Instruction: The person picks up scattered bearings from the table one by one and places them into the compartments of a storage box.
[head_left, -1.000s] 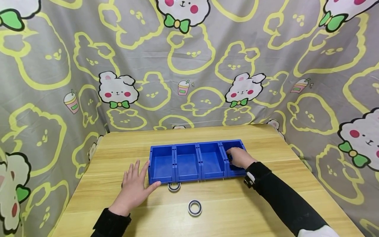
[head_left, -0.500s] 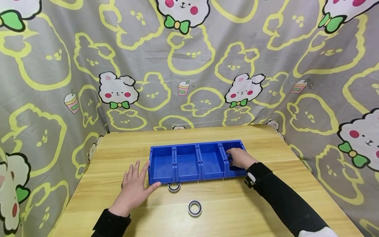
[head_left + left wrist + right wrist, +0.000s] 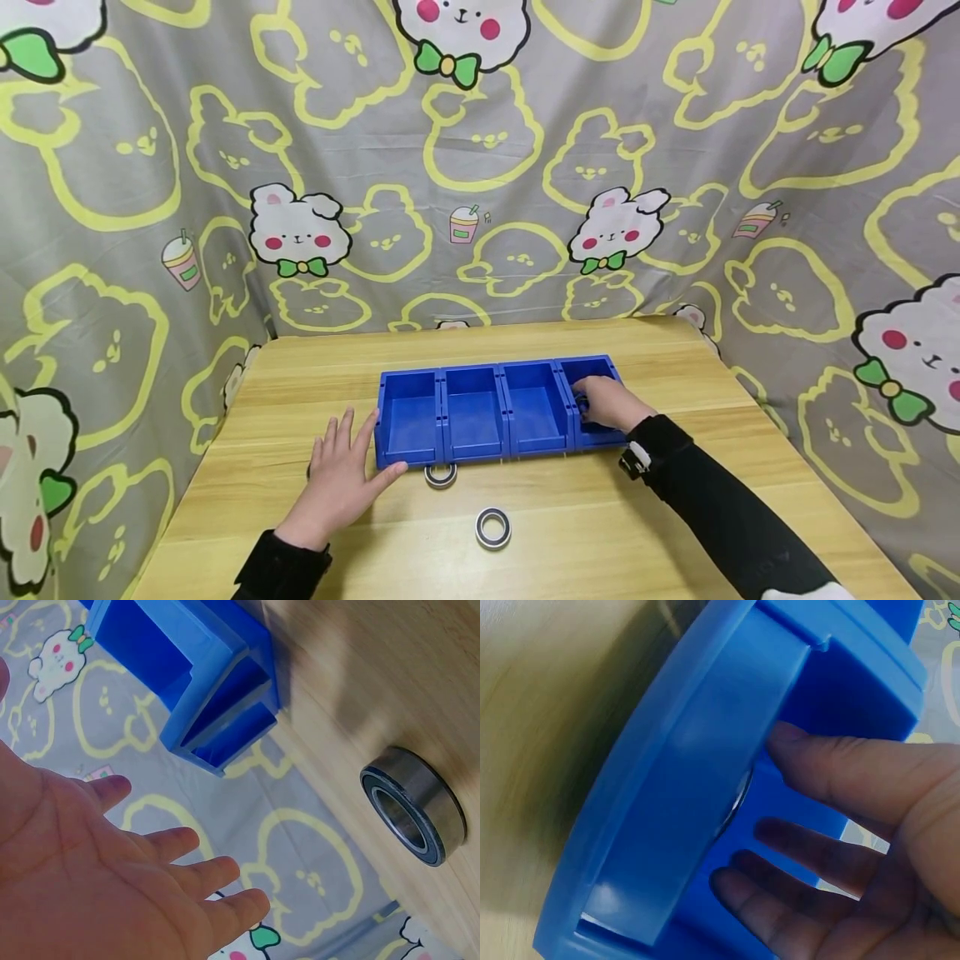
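Note:
My left hand (image 3: 339,479) is spread at the left end of a row of joined blue bins (image 3: 472,457), its thumb near the front corner. In the left wrist view the palm (image 3: 97,862) shows bare, fingers stretched out. My right hand (image 3: 611,402) reaches into the rightmost bin. In the right wrist view its thumb (image 3: 810,754) and fingers are loosely apart, holding nothing. A shiny curved metal edge (image 3: 739,802) shows in that bin, mostly hidden behind the front wall. One ring bearing (image 3: 493,528) lies on the table; another bearing (image 3: 441,476) sits partly under the left bins' front edge.
The bins stand on a wood-grain table (image 3: 570,533). A patterned grey curtain (image 3: 510,250) hangs around the back and both sides. The three left bins, including the leftmost bin (image 3: 412,417), show bare floors. One bearing (image 3: 412,806) appears large in the left wrist view.

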Tool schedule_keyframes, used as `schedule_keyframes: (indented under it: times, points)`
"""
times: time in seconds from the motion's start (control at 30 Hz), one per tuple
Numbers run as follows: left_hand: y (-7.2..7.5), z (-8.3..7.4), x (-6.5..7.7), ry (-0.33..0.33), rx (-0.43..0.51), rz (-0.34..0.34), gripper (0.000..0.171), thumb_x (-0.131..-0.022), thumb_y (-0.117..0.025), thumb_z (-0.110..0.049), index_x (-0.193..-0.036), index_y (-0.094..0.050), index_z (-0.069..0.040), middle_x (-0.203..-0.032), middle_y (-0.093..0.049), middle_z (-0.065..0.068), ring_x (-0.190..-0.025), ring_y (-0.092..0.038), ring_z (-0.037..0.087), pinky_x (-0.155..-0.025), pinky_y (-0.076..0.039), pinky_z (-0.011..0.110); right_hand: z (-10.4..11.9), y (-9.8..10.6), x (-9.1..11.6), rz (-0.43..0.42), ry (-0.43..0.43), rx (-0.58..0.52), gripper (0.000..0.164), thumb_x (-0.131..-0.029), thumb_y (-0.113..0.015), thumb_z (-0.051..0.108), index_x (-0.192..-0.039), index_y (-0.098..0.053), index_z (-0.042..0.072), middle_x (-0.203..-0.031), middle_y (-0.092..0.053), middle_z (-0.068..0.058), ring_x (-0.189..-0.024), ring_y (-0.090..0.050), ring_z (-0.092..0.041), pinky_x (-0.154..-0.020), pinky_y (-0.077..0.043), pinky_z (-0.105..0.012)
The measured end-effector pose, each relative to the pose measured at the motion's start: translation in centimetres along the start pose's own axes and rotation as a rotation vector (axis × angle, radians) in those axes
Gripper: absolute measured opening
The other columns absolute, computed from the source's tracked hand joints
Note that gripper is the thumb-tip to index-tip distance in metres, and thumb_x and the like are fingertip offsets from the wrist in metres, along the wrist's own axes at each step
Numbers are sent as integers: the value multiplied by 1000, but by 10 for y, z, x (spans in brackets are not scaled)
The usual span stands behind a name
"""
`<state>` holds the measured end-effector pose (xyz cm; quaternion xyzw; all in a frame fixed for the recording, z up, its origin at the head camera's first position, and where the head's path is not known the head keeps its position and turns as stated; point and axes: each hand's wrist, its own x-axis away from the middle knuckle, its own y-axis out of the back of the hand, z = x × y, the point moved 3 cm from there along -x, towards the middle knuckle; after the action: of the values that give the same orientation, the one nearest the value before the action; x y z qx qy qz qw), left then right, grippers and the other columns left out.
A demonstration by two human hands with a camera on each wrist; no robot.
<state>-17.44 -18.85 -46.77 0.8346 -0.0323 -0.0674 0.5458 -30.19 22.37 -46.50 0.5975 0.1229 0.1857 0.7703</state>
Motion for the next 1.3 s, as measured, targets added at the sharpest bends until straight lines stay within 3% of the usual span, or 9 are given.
schedule_keyframes:
  times: [0.7, 1.07, 1.3]
  points:
    - [-5, -2, 1, -15, 7, 4, 94, -91, -53, -70, -159, -26, -11, -161, -12, 33, -145, -8, 59, -110, -7, 77, 20, 44, 32, -67, -34, -24, 40, -80, -81, 0, -117, -69, -6, -118, -68, -22, -115, -61, -42, -98, -49, -54]
    - [-5, -3, -1, -11, 2, 26, 98, -90, -49, -74, -160, -23, -12, -161, -11, 33, -145, -5, 58, -111, -5, 76, 42, 53, 47, -100, -27, -55, 46, -81, -83, 6, -123, -66, -4, -122, -66, -20, -116, -60, -40, -98, -49, -53]
    - [-5, -5, 0, -34, 2, 0, 93, -91, -57, -67, -160, -24, -13, -160, -15, 32, -145, -8, 58, -111, -8, 76, 62, 56, 54, -93, -7, -80, 57, -80, -86, 14, -129, -64, -1, -129, -62, -20, -120, -58, -39, -99, -49, -52]
